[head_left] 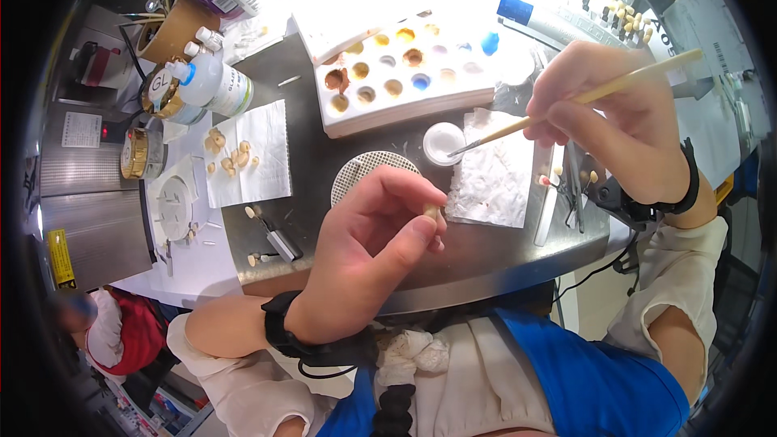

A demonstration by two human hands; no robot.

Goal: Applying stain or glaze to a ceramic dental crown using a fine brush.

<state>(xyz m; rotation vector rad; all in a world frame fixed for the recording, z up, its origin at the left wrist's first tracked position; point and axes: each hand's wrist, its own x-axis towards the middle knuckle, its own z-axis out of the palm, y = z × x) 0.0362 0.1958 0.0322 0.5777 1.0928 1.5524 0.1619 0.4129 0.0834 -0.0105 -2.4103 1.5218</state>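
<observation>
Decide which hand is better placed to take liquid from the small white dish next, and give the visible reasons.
Probably the right hand: it holds the thin brush, whose tip points at the small white dish. The left hand is busy pinching a small tooth-coloured piece between its fingertips.

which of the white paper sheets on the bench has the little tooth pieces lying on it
The white paper sheet left of the palette carries the tan tooth pieces. The crumpled sheet under the brush tip carries none.
</observation>
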